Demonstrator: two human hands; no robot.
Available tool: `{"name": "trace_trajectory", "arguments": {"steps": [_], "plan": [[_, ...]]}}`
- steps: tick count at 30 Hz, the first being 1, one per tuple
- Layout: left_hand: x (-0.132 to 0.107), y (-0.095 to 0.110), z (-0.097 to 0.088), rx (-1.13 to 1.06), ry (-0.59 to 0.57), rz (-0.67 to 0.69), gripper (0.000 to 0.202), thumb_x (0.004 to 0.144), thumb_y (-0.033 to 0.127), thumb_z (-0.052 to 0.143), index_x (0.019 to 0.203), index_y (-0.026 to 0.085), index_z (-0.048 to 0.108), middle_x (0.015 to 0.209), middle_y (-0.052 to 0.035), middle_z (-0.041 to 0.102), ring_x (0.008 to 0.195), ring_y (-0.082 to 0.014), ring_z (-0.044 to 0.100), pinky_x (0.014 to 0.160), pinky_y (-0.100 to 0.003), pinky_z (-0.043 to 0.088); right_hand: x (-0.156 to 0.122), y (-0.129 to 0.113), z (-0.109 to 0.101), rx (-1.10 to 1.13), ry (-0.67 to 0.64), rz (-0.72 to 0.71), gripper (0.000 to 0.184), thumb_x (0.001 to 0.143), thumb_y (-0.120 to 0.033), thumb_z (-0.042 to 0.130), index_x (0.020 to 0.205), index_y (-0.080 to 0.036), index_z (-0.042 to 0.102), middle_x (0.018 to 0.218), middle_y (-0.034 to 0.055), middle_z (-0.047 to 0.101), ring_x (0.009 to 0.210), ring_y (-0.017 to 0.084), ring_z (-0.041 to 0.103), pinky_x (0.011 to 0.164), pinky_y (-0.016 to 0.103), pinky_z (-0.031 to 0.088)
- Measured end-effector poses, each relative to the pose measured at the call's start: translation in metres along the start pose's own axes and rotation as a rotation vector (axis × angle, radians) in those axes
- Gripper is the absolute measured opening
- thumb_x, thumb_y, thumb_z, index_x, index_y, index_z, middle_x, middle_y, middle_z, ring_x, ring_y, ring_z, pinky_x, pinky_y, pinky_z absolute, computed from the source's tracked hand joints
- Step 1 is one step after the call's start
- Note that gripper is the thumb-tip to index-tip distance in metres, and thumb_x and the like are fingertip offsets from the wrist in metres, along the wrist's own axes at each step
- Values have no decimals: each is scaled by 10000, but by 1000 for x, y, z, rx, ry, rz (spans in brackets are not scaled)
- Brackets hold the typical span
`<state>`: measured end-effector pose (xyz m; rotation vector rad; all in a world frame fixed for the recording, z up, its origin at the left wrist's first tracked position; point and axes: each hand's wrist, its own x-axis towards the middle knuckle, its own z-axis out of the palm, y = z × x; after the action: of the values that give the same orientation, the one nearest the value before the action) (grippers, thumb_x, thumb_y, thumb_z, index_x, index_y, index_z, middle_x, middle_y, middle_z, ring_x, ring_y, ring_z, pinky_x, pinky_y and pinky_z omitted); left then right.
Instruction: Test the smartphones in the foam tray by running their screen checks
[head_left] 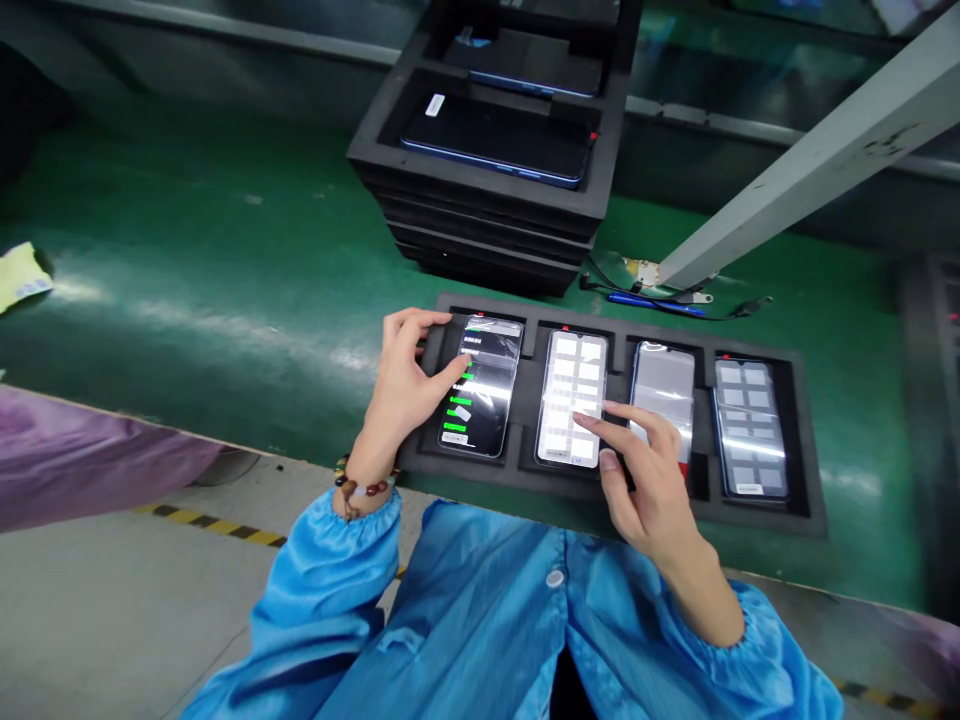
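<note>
Several smartphones lie face up in a black foam tray [529, 385] in front of me. The leftmost smartphone [491, 400] has a dark screen with green and white lines. My left hand [409, 375] is open over the tray's left end, its thumb at that screen's edge. Beside it, a smartphone [566, 385] shows a white screen of grey blocks. My right hand [649, 480] holds nothing, its index fingertip at that white screen. It partly covers a grey-screened smartphone [664, 365]. At the right end is another smartphone [750, 425] with pale blocks on its screen.
Behind the tray stands a stack of black foam trays [487, 215] holding dark smartphones [502, 135]. A grey post [810, 150] rises at the right, near a blue pen [652, 303] and a black cable [727, 315]. A yellow-green piece [22, 275] lies far left on the green bench [187, 250].
</note>
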<state>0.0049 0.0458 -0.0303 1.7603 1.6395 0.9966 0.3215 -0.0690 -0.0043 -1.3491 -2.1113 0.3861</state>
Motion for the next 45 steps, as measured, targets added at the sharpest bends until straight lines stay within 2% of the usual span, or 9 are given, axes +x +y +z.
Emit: {"name": "trace_trajectory", "arguments": {"steps": [4,9,12,16,20,23,28,36,45], "plan": [[-2,-1,-3,-10,-27,37,545,862,387,848,1363,282,662,1436,-104,542,1328,-289,596,1078,-462,592,0,0,1,14,8,4,536,1030,-81,506,1525,-276,569,1349,85,753,1385,333,597,1114,550,425],[-6,-5,-9,38,-130,82,757,808,466,905,1476,305,585,1544,-126,463,1539,-342,443,1190,-531,526,-2,-1,2,44,54,-2,521,1038,-85,506,1519,-271,578,1354,67,765,1381,317,605,1119,535,431],[-6,-7,-9,65,-118,86,721,843,484,872,1482,310,586,1537,-131,473,1536,-338,456,1164,-536,539,0,4,-3,49,122,68,482,1059,-119,502,1500,-290,596,1389,61,753,1396,312,603,1138,541,444],[-4,-3,-8,105,-67,106,533,947,472,771,1434,301,637,1509,-126,523,1508,-323,505,1149,-519,553,4,28,-26,-26,133,196,410,1101,-213,501,1485,-298,617,1440,77,718,1433,313,585,1180,562,437],[-1,3,-7,143,-28,169,418,1020,435,693,1407,277,673,1530,-130,533,1521,-325,514,1275,-555,462,-7,57,-58,-127,151,284,361,1116,-263,492,1432,-295,665,1410,86,730,1423,322,599,1201,590,426],[0,4,-5,167,-24,203,393,1046,424,659,1398,252,690,1522,-146,545,1518,-337,521,1314,-584,414,-30,63,-69,-125,152,257,345,1098,-237,526,1390,-294,700,1389,89,735,1403,315,617,1185,571,459],[0,4,-2,186,-1,234,418,1038,431,660,1368,182,718,1480,-186,594,1495,-359,545,1278,-619,434,-55,50,-63,-55,72,119,365,1045,-150,541,1340,-251,731,1350,120,719,1318,290,663,1076,495,549],[0,9,-3,199,16,205,442,1024,461,662,1352,174,738,1487,-203,606,1480,-380,563,1235,-629,465,-50,48,-55,-45,-98,-24,570,1011,-99,512,1545,-277,605,1225,82,796,1378,304,646,1113,561,510],[0,9,-3,195,26,186,417,1014,473,659,1317,203,751,1480,-179,625,1472,-374,573,1224,-626,471,-51,46,-54,-66,-74,-42,517,1002,-106,519,1487,-246,631,1219,72,813,1383,295,641,1117,534,492]]}}
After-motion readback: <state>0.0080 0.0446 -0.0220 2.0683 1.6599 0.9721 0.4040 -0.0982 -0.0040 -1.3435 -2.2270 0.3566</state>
